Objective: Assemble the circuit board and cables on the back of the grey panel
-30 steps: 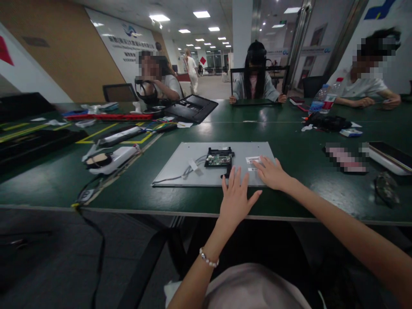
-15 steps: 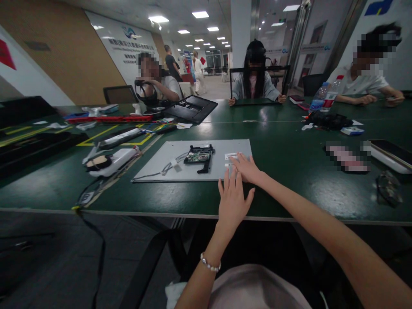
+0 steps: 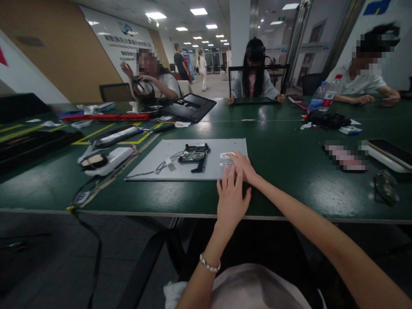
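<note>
A flat grey panel [image 3: 154, 159], perhaps the back of a display, lies on the green table in front of me. On it rests a green circuit board in a black bracket [image 3: 195, 155], with a grey cable [image 3: 161, 166] trailing to the panel's left corner. My right hand [image 3: 243, 166] lies over the panel's right edge, fingers stretched out beside white labels [image 3: 227, 156]. Just nearer to me, my left hand [image 3: 232, 199] is spread, its fingertips at the front right corner of the panel. Neither hand holds anything.
To the left lie a white device [image 3: 111, 161] and a cable hanging over the table edge. A black plastic housing [image 3: 189, 107] lies farther back. On the right are a pink phone [image 3: 345, 157], a clear round object [image 3: 386, 186] and bottles [image 3: 328, 95]. Across the table, a person holds a black frame [image 3: 259, 67].
The panel with its board appears slightly farther left, as does most of the scene. My right hand has shifted a little left and both hands remain spread. A person at the far left has raised a hand.
</note>
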### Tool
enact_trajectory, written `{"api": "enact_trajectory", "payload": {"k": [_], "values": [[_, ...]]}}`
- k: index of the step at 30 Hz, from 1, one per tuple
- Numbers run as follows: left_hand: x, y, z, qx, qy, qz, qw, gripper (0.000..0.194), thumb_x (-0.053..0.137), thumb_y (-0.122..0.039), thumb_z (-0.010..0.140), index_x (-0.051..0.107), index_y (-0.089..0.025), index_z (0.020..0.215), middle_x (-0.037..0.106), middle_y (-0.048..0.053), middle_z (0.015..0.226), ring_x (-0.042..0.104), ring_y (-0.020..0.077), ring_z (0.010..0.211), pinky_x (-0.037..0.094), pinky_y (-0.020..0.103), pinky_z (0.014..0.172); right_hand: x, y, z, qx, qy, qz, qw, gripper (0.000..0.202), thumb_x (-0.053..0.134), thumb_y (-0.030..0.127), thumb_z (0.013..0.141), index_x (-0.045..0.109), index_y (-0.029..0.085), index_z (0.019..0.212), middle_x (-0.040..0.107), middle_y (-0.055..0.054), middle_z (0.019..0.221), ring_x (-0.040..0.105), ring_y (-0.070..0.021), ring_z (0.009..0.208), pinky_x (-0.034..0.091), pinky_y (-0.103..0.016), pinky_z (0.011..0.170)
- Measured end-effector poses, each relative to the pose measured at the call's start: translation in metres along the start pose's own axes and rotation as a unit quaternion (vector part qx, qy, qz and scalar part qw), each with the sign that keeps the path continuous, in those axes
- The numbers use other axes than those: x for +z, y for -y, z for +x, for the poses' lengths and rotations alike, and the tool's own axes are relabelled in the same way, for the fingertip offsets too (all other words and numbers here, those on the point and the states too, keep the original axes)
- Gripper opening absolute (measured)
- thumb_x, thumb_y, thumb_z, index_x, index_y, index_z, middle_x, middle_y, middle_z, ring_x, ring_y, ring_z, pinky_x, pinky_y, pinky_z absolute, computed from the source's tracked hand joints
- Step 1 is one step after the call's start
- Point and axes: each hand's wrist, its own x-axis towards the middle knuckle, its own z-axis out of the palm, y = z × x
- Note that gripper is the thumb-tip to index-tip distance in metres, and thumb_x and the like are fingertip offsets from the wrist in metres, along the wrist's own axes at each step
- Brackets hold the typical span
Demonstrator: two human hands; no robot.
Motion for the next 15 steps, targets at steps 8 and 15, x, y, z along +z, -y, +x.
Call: {"api": "enact_trajectory", "payload": {"k": [8,15], "values": [[0.003,0.001,-0.001,0.003,0.003,-0.018,1.0,0.061,0.052,-0.031,0.094,0.037,-0.021,0.153,0.031,0.013,0.161,0.019,0.033,0.151,0.027,0.058,0.117,-0.019,0.0,-0.008,-0.144,0.109,-0.038,0.983,0.058,0.053,0.036,0.096,0.041,0.03,0.152,0.026,-0.011,0.164,0.019,-0.0368,0.15,0.015,-0.071,0.113],[-0.019,0.04,0.032,-0.009,0.046,0.029,0.998,0.058,0.051,-0.034,0.094,0.041,-0.024,0.15,0.029,0.011,0.162,0.016,0.0328,0.152,0.027,0.06,0.116,-0.021,0.005,-0.011,-0.151,0.124,-0.071,0.978,0.066,0.048,0.047,0.098,0.031,0.024,0.157,0.02,-0.013,0.166,0.015,-0.0388,0.151,0.015,-0.071,0.114]]}}
